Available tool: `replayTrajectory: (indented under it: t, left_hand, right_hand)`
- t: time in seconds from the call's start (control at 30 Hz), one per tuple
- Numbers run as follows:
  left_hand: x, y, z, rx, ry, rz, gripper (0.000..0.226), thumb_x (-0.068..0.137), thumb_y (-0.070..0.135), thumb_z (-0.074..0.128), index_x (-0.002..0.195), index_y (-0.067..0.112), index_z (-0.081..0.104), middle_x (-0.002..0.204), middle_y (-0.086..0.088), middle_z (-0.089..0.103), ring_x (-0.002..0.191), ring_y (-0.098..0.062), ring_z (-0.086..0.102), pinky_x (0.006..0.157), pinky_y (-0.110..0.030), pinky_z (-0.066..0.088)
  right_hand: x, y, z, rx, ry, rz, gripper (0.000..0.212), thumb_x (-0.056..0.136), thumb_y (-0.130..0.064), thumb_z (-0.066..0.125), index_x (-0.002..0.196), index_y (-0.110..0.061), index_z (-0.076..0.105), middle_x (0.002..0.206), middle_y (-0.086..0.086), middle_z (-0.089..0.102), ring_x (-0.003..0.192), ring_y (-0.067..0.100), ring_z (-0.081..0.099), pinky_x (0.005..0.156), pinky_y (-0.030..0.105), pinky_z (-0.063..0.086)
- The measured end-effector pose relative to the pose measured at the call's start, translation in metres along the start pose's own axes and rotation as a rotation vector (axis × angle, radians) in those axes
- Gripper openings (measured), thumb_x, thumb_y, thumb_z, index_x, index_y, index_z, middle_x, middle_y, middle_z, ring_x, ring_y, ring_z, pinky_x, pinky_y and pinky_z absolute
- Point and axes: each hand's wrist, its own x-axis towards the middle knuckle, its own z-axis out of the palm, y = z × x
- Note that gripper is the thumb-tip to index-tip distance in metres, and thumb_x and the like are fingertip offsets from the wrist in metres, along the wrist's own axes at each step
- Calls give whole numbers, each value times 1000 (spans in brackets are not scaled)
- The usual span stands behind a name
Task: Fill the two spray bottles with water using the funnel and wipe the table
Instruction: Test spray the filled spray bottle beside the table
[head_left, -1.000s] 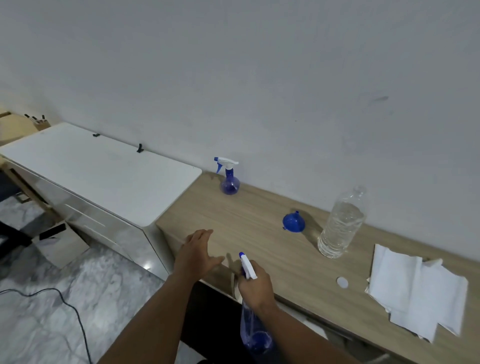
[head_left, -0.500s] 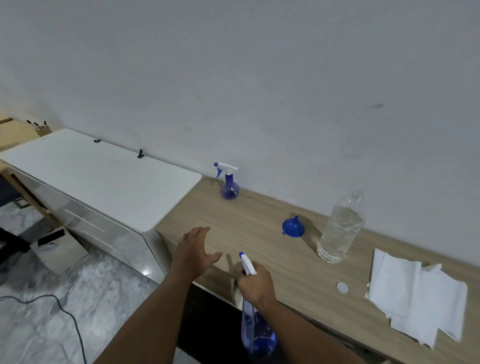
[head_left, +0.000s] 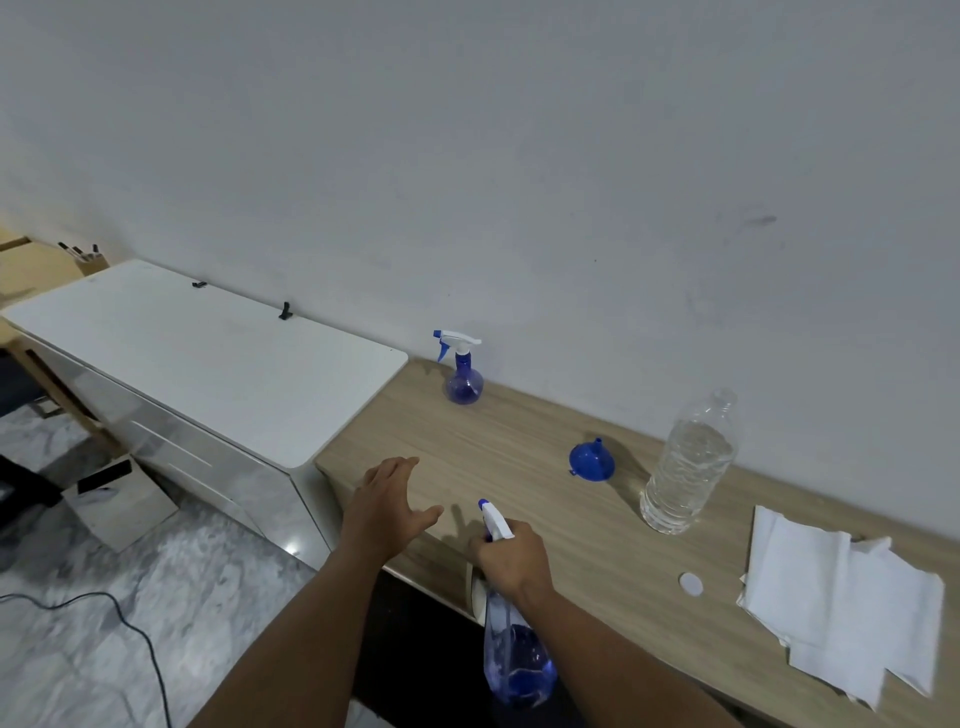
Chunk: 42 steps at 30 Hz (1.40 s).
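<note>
Spray bottle (head_left: 511, 644) hangs at the near edge of a wooden table (head_left: 519, 452) against a grey wall (head_left: 467, 156); the right hand (head_left: 511, 558) clamps its neck. The left hand (head_left: 384, 506) hovers beside it, fingers spread.

Dim, cool, even light fills the room — the grey wall (head_left: 519, 156) looks flat and slightly grainy. Soft shadows fall left of the funnel (head_left: 591, 461) and water bottle (head_left: 688, 467) on the wooden table (head_left: 493, 441). A small glare spot shines on the glossy white cabinet (head_left: 293, 545). Wide-angle distortion bends the edges — focus stays soft throughout.
</note>
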Motion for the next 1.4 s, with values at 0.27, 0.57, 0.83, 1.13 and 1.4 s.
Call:
replayTrajectory:
  t: [0.27,0.57,0.83,1.13,1.4]
  left_hand:
    - [3,-6,-4,2,4,-3,85,77,58,74,146,19,46,145,2,51,134,-22,45,103,-40,48]
    - [6,-7,-9,20,3,5,84,77,59,74,146,20,46,145,1,51,134,-22,46,103,-39,49]
    - [10,-8,-11,26,-13,-1,84,77,60,73,147,20,45,147,2,50,135,-21,45,104,-38,48]
    - [18,-16,-16,-29,7,15,82,76,55,77,144,17,50,144,0,53,134,-21,46,104,-40,47]
    - [45,-24,-21,-32,-70,-4,84,79,56,75,148,20,45,151,1,47,139,-19,42,111,-35,40]
  right_hand:
    - [4,-4,4,-5,1,-57,21,77,-30,64,64,-20,49,56,-4,52,53,16,47,57,29,42]
    - [6,-14,0,-29,-23,23,24,80,-28,65,65,-22,49,59,-7,50,52,16,45,55,29,39]
    - [14,-18,2,52,-47,-13,27,76,-28,73,62,-24,50,57,-7,54,51,14,48,57,29,41]
    - [28,-27,7,-56,-128,20,24,73,-32,74,66,-21,54,64,0,59,56,19,55,62,30,46]
    - [55,-33,14,-169,-106,44,48,70,-42,69,110,-17,69,90,2,69,71,19,68,59,33,52]
